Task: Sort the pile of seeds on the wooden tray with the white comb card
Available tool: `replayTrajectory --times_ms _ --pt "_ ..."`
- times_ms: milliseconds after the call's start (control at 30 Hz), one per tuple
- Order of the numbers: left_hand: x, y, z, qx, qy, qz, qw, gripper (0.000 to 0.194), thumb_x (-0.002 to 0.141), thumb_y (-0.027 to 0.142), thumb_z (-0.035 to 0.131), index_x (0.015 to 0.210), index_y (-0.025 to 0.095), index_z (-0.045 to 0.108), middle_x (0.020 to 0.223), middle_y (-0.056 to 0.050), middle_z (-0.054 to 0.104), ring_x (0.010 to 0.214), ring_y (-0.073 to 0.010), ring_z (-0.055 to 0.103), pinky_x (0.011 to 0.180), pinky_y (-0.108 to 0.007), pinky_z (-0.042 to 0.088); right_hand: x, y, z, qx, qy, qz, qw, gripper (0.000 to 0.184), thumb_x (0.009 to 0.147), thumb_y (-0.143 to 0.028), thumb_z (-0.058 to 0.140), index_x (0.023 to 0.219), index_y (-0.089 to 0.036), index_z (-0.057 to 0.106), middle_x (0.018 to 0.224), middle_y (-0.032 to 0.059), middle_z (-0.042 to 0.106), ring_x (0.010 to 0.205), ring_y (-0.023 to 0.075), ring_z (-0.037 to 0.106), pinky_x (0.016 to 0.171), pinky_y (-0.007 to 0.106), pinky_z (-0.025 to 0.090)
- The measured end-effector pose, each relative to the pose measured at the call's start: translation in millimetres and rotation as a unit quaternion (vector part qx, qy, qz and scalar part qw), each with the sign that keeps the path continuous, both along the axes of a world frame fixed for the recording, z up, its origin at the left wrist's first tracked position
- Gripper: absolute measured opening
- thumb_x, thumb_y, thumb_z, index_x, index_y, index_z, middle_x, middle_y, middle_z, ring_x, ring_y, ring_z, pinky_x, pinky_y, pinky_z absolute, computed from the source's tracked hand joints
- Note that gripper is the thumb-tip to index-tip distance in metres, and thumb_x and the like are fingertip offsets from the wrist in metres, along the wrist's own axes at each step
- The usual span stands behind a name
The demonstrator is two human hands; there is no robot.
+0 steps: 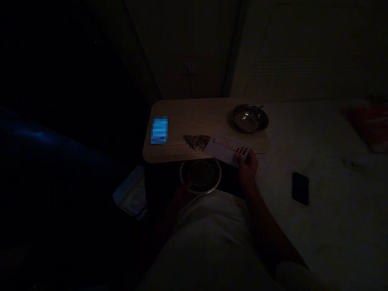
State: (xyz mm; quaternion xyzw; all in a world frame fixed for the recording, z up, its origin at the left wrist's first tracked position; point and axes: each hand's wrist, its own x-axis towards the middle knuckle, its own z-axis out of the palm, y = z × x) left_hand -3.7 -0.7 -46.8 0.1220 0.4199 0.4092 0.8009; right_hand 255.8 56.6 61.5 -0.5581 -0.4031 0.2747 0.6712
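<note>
My right hand (247, 163) grips a flat white slotted plastic piece (226, 149) by its right end, low over the wooden tabletop (172, 109). At the piece's left edge lies a patch of small dark grains or seeds (196, 142); their exact kind is too dim to tell. Just below the table's front edge, my left hand (184, 190) holds a round metal bowl (218, 178) by its rim. The bowl's inside looks dark, and its contents cannot be made out.
A second metal bowl (250, 118) with a utensil handle stands at the table's back right. A lit, blurred screen (159, 130) sits at the left. A dark phone (300, 188) lies on the pale bedding (333, 226); a red item (368, 125) is farther right. A pale bag-like object (131, 194) is below left.
</note>
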Motion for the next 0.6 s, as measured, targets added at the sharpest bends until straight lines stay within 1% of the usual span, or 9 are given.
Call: replayTrajectory --times_ms 100,167,300,367,467,533,600 --pt "1 5 -3.9 -0.007 0.004 0.000 1.000 0.028 0.068 0.037 0.078 0.090 0.020 0.074 0.087 -0.009 0.077 0.107 -0.0377 0.068 0.101 -0.052 0.046 2 2 -1.8 0.001 -0.023 -0.034 0.999 0.019 0.080 -0.035 0.067 0.090 -0.019 0.061 0.086 0.0011 0.065 0.079 0.0154 0.058 0.077 0.029 0.049" --pt "1 8 -7.6 -0.006 0.008 0.008 1.000 0.024 0.067 0.034 0.078 0.087 0.020 0.074 0.083 -0.008 0.077 0.106 -0.0376 0.068 0.101 -0.051 0.046 1 3 -2.3 0.004 -0.034 -0.040 0.999 0.019 0.082 -0.036 0.066 0.090 -0.020 0.061 0.087 0.0016 0.065 0.081 0.0159 0.058 0.079 0.030 0.049" --pt "-2 7 -15.2 -0.023 0.036 0.015 0.999 0.025 0.064 0.034 0.081 0.083 0.019 0.074 0.081 -0.009 0.077 0.102 -0.0387 0.069 0.099 -0.053 0.046 -3 1 0.3 0.005 -0.026 -0.014 1.000 0.019 0.083 -0.035 0.066 0.093 -0.020 0.062 0.088 0.0019 0.067 0.082 0.0163 0.060 0.079 0.030 0.050" --pt "-4 4 -16.4 -0.022 0.055 0.030 0.998 0.025 0.062 0.031 0.083 0.082 0.019 0.074 0.082 -0.009 0.077 0.102 -0.0374 0.069 0.099 -0.050 0.046 -5 -1 2.4 0.006 -0.019 -0.002 1.000 0.020 0.082 -0.035 0.067 0.095 -0.020 0.063 0.090 0.0023 0.067 0.083 0.0166 0.061 0.079 0.030 0.050" --pt "-3 1 -12.3 0.007 0.068 0.067 0.995 0.030 0.059 0.020 0.084 0.087 0.024 0.073 0.088 -0.003 0.078 0.112 -0.0325 0.067 0.104 -0.043 0.045 -5 -1 4.5 0.008 -0.011 0.001 1.000 0.019 0.081 -0.033 0.067 0.093 -0.019 0.064 0.089 0.0022 0.067 0.083 0.0167 0.061 0.079 0.030 0.050" --pt "-1 0 -6.6 -0.003 0.053 0.037 0.998 0.023 0.062 0.028 0.083 0.082 0.021 0.073 0.085 -0.007 0.078 0.111 -0.0359 0.067 0.102 -0.047 0.046 -4 -2 4.9 0.009 -0.004 -0.007 1.000 0.018 0.080 -0.033 0.068 0.091 -0.019 0.064 0.088 0.0017 0.066 0.082 0.0166 0.060 0.079 0.031 0.050" --pt "1 -1 -0.6 -0.004 0.043 0.022 0.999 0.023 0.066 0.033 0.081 0.083 0.020 0.073 0.085 -0.008 0.078 0.110 -0.0377 0.067 0.100 -0.049 0.048 -3 -2 4.5 0.007 0.005 -0.016 1.000 0.019 0.078 -0.033 0.069 0.091 -0.019 0.063 0.088 0.0015 0.066 0.081 0.0164 0.060 0.079 0.031 0.050"
